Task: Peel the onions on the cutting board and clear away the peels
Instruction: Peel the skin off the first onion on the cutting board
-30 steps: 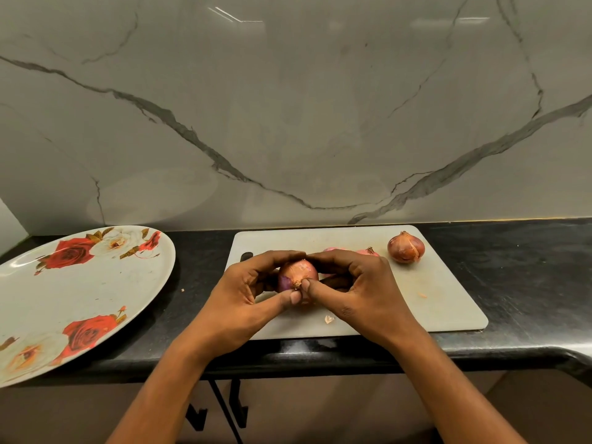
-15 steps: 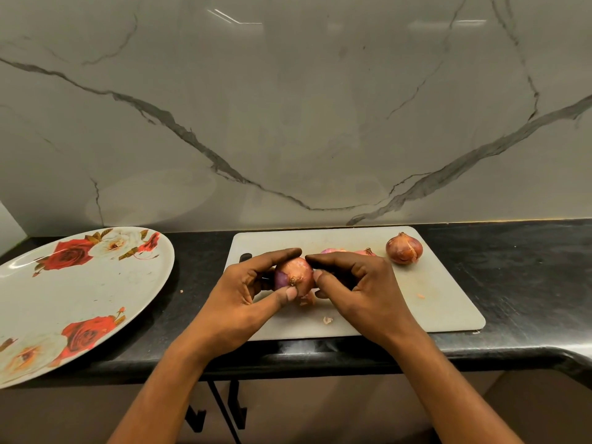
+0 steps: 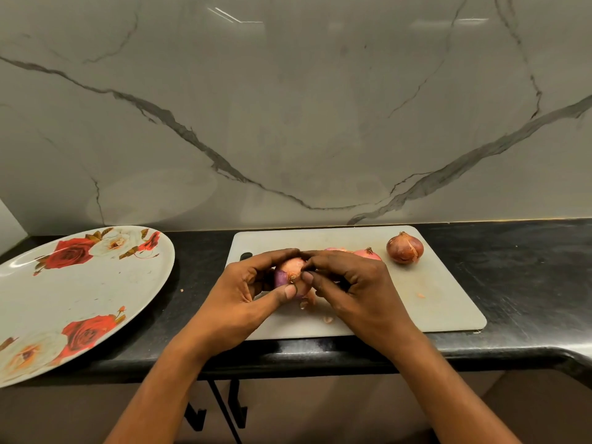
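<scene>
The held onion [image 3: 290,274], tan and papery with purple flesh bared on its left side, is just above the near-left part of the white cutting board [image 3: 432,299]. The left hand [image 3: 243,296] grips it and the right hand [image 3: 352,290] pinches its skin by the root. A brown unpeeled onion [image 3: 405,249] lies at the board's far right, and peel scraps [image 3: 327,319] lie near its front edge.

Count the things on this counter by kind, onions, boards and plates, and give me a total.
Onions: 3, namely the held onion, the pink onion behind the right hand, and the brown onion; a fourth may be hidden behind that hand.
Cutting board: 1
Plate: 1
Total: 5
</scene>
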A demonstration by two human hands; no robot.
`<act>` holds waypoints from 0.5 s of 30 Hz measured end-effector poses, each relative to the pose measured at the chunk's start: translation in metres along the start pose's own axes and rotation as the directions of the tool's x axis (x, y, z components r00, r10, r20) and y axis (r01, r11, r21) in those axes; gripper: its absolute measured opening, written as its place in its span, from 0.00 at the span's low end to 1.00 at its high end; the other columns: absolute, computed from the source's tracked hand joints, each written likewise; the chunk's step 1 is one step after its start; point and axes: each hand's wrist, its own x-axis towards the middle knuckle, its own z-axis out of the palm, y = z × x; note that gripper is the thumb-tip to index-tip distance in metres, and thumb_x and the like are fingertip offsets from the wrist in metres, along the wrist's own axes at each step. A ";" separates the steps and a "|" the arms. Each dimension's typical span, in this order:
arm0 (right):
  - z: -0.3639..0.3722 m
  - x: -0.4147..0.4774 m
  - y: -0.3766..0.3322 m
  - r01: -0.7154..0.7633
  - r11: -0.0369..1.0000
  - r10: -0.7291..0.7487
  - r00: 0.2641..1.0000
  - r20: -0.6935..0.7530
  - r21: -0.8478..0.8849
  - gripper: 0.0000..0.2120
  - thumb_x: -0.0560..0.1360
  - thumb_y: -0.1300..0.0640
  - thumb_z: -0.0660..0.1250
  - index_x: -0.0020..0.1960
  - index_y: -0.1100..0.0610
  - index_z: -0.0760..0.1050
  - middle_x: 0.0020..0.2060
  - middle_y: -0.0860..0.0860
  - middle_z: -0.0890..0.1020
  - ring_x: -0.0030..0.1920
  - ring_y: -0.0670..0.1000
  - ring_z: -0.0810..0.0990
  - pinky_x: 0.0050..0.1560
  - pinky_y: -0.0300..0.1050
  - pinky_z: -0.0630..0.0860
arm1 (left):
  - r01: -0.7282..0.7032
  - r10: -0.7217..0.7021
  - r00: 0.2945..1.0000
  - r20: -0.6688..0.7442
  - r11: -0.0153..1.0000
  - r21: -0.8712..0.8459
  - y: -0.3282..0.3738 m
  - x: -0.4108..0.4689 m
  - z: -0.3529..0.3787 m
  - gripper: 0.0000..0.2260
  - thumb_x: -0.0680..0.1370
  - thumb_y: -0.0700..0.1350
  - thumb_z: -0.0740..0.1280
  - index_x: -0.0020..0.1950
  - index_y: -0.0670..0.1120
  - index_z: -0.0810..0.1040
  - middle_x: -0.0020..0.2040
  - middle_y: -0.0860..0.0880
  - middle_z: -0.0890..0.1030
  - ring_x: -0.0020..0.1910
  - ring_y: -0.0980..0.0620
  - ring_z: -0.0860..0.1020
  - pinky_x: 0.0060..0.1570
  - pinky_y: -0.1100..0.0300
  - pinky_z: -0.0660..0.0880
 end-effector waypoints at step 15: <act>0.000 0.000 -0.006 -0.214 0.963 0.218 0.976 -0.010 0.163 0.14 0.76 0.59 0.78 0.61 0.54 0.87 0.49 0.45 0.89 0.50 0.42 0.88 0.53 0.40 0.85 | -0.005 0.005 1.000 0.005 1.000 0.010 0.000 0.000 0.001 0.26 0.76 0.42 0.75 0.74 0.50 0.77 0.68 0.56 0.82 0.70 0.53 0.79 0.69 0.55 0.77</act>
